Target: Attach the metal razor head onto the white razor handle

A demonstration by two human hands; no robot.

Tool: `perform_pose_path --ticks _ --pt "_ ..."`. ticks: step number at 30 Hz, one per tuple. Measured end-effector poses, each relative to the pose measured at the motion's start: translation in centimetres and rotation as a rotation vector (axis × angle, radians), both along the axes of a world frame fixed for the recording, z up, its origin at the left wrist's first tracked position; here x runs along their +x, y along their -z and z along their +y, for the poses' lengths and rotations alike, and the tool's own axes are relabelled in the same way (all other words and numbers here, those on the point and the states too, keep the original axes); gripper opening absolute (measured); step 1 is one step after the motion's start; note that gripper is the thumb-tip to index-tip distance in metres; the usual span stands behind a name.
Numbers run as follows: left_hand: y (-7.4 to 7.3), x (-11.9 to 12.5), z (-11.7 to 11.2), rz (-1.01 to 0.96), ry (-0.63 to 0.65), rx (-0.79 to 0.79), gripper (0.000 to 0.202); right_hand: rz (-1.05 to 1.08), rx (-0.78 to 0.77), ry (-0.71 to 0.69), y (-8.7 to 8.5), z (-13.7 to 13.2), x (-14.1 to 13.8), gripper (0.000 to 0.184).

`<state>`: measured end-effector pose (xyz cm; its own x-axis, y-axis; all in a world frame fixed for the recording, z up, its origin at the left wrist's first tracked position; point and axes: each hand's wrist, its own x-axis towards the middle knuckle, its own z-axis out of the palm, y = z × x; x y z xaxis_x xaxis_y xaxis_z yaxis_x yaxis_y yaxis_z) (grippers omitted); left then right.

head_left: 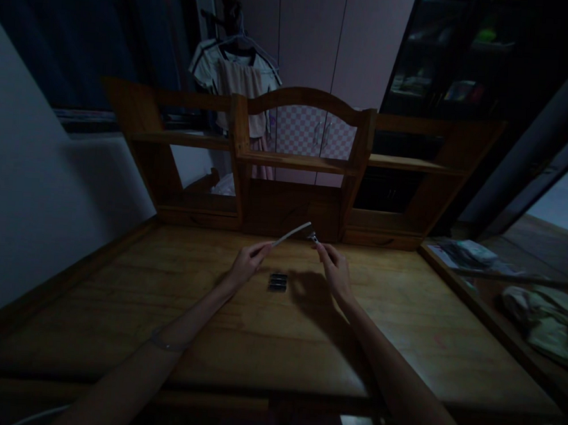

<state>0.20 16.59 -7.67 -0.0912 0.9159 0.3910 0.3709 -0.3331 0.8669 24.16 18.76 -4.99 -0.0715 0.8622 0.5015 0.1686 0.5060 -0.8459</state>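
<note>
A thin, slightly curved white strip (291, 233) is pinched in the fingers of my left hand (249, 262), and it slants up to the right. My right hand (334, 268) grips the handle end of a small silver T-shaped razor (313, 236). The razor's head points up and left, close to the far tip of the strip; I cannot tell whether they touch. On the desk (237, 351) between and below my hands lies a small dark rectangular pack (278, 282) with several ridged rows, its details too dim to read.
A wooden shelf unit (297, 162) stands along the desk's back edge. Clothes hang on a hanger (241, 40) behind it, in front of pink cabinets (308, 47). On the right, beyond the desk's raised edge, are plastic-wrapped things (474, 251) and a pale cloth (556, 319).
</note>
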Motion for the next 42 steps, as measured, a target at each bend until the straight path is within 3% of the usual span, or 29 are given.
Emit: perform_pose_path --ticks 3,9,15,19,25,30,35,42 --pt "-0.1 0.2 -0.1 0.037 0.044 0.031 0.044 0.099 -0.064 -0.060 0.2 0.1 -0.1 0.037" --pt "-0.6 0.2 -0.3 0.071 -0.027 0.123 0.042 0.458 -0.406 -0.406 0.6 1.0 -0.1 0.043" --pt "-0.8 0.7 -0.9 0.146 -0.002 0.153 0.038 0.558 -0.698 -0.749 1.0 1.7 0.2 0.042" --pt "-0.6 0.7 -0.8 0.199 -0.078 0.149 0.037 0.644 -0.765 -0.889 1.0 1.5 0.2 0.035" --pt "-0.8 0.9 -1.1 0.218 -0.028 0.151 0.037 0.727 -0.776 -0.952 0.6 1.1 0.3 0.031" --pt "-0.9 0.8 -1.0 0.201 -0.082 0.127 0.039 0.744 -0.802 -0.959 0.5 1.0 0.3 0.032" --pt "-1.3 1.1 -1.3 0.206 -0.006 0.134 0.040 0.751 -0.814 -0.965 0.2 0.6 0.3 0.031" --pt "-0.9 0.6 -0.9 0.219 -0.092 0.120 0.039 0.761 -0.827 -0.982 0.1 0.5 0.3 0.033"
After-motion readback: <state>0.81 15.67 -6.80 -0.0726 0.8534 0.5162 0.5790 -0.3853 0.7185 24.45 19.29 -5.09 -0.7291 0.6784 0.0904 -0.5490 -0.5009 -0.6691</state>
